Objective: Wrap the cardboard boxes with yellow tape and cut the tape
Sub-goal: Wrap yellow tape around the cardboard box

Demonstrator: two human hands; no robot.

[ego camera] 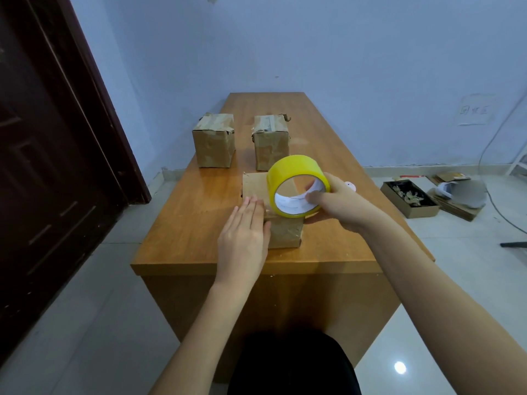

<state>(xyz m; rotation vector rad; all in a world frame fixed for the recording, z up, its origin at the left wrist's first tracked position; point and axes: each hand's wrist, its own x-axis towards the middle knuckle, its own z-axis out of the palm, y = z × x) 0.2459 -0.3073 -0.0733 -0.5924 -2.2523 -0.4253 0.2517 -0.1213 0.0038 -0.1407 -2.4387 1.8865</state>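
While right hand (342, 206) grips yellow tape roll (296, 185) (white core), left hand (243, 238) flat on box (273, 220).

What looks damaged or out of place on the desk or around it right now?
The two far boxes, left and right, look worn: crumpled cardboard, old tape, torn flaps at their top corners. On the floor right of the desk, flattened cardboard and an open tray of scraps lie scattered.
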